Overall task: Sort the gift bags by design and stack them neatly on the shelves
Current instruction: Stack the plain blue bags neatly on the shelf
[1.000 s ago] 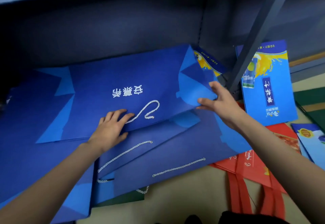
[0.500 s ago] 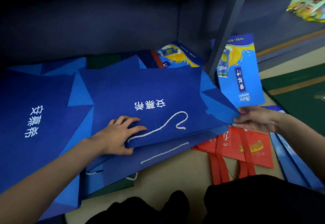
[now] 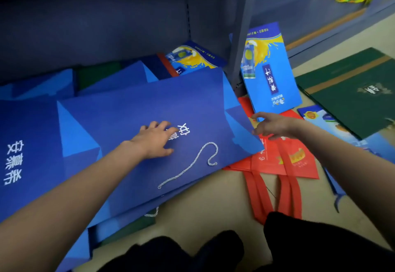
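Observation:
A large dark blue gift bag [image 3: 171,100] with white characters and a white rope handle [image 3: 192,164] lies on top of a pile of matching blue bags, half in the bottom shelf bay. My left hand [image 3: 156,139] presses flat on its middle with fingers spread. My right hand [image 3: 271,125] is at the bag's right edge, fingertips just touching it, fingers loose. Another blue bag [image 3: 27,143] of the same design lies to the left. Red bags [image 3: 284,158] lie on the floor under my right hand.
A grey shelf post [image 3: 241,25] stands just behind the bag's right corner. A light blue bag with a yellow splash [image 3: 269,75] leans on it, with a similar one [image 3: 190,58] inside the shelf. A dark green bag [image 3: 352,92] lies on the floor at the right. My knees fill the bottom edge.
The top blue bag has slid left onto the pile. My left hand moved from the bag's lower edge to its middle. My right hand loosened its pinch on the right corner.

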The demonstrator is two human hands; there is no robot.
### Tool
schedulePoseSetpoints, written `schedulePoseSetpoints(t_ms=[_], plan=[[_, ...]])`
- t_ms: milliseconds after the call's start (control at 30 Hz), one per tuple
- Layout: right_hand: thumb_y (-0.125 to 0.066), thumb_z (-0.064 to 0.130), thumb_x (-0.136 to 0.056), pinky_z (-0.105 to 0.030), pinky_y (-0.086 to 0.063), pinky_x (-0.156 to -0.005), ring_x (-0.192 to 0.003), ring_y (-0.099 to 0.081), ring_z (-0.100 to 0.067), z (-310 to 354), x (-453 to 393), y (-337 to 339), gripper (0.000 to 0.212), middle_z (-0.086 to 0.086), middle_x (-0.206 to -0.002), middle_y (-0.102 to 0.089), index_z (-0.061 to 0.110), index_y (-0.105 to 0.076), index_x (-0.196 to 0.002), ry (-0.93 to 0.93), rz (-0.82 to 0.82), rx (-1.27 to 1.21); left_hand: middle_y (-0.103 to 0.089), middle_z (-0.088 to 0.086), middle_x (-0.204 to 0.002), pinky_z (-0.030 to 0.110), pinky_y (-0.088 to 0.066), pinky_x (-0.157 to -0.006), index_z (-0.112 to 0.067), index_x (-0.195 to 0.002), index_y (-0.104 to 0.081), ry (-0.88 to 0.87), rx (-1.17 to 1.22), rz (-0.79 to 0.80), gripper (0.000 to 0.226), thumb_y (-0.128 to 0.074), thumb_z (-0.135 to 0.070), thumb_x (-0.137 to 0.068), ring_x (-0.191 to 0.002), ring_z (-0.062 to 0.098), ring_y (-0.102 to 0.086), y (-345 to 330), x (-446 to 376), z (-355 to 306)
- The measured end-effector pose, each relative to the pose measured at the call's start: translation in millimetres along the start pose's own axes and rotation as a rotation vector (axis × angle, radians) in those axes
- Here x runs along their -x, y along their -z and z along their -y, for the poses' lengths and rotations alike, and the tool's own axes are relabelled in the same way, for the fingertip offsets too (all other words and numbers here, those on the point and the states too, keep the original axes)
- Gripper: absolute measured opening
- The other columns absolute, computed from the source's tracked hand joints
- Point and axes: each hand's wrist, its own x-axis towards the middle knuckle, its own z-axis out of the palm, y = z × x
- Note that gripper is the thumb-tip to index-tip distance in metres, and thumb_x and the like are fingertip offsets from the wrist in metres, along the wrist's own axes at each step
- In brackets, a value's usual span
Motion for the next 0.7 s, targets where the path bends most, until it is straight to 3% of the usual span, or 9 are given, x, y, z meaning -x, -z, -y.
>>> schedulePoseSetpoints(t_ms=[167,300,433,600,700], plan=[[-0.072,0.024,-0.080,-0.031,-0.034,-0.100,-0.128,-0.038,-0.030,28,-48,-28,0.082,-0.022,-0.142,-0.032,0.019,-0.023,-0.146,0.208,-0.127,0.242,-0.008,0.004,-0.154,0.047,-0.022,-0.109,-0.031,-0.147,-0.016,0.204,0.035,0.036,0.076,-0.056,-0.051,-0.085,-0.138,0.032,-0.015,3,-8,43],[-0.077,0.032,-0.073,-0.035,-0.025,-0.110,-0.138,-0.024,-0.033,23,-81,-37,0.100,-0.023,-0.148,-0.017,0.025,-0.012,-0.149,0.157,-0.164,0.223,0.006,0.002,-0.155,0.054,-0.020,-0.109,-0.035,-0.147,-0.008,0.323,0.127,0.082,0.090,-0.062,-0.057,-0.079,-0.141,0.033,-0.001,-12,-12,60],[-0.080,0.037,-0.069,-0.040,-0.027,-0.109,-0.136,-0.026,-0.038,14,-102,-51,0.111,-0.024,-0.146,-0.020,0.027,-0.005,-0.149,0.038,-0.215,0.173,0.011,-0.001,-0.156,0.059,-0.013,-0.110,-0.039,-0.147,-0.005,0.385,0.150,0.003,0.091,-0.059,-0.062,-0.078,-0.142,0.031,0.007,-38,0,66],[-0.082,0.044,-0.063,-0.047,-0.029,-0.105,-0.126,-0.033,-0.049,24,-87,-67,0.119,-0.027,-0.139,-0.021,0.027,-0.002,-0.148,-0.047,-0.407,0.394,0.011,-0.001,-0.156,0.063,-0.006,-0.110,-0.044,-0.145,-0.006,0.503,0.201,-0.042,0.092,-0.057,-0.070,-0.073,-0.142,0.030,0.010,-55,28,81],[-0.084,0.036,-0.063,-0.048,-0.034,-0.101,-0.120,-0.038,-0.049,23,-62,-60,0.119,-0.027,-0.137,-0.020,0.028,-0.002,-0.148,-0.021,-0.380,0.337,0.012,0.000,-0.156,0.061,-0.004,-0.111,-0.042,-0.146,-0.005,0.469,0.179,-0.046,0.091,-0.054,-0.070,-0.075,-0.142,0.030,0.011,-60,39,81]])
